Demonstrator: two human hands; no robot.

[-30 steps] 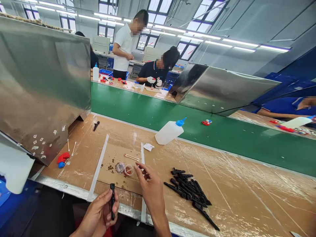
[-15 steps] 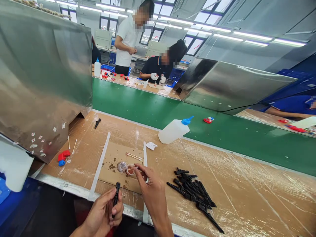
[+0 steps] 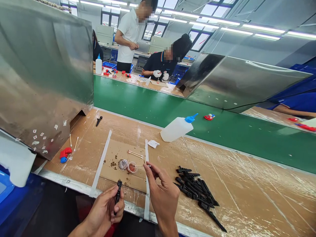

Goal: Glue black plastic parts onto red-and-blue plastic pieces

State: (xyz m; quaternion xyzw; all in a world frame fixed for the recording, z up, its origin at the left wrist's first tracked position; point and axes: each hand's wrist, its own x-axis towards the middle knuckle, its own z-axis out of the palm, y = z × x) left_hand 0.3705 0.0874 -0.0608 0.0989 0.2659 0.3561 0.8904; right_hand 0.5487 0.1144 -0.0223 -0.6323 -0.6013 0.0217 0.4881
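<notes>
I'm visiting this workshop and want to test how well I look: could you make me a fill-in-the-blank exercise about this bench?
1. The left hand holds a slim ____ plastic stick upright.
2. The right hand pinches a thin swab whose tip reaches the small round ____ dish.
3. The white squeeze bottle lying on its side has a ____ nozzle cap.
4. The pile of black plastic sticks lies to the ____ of the right hand.

Missing words: black; clear; blue; right

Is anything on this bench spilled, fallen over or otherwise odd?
Yes. The white bottle lies on its side at the belt edge. Brown drops stain the cardboard beside the small cups. Small paper scraps stick to the metal panel.
</notes>
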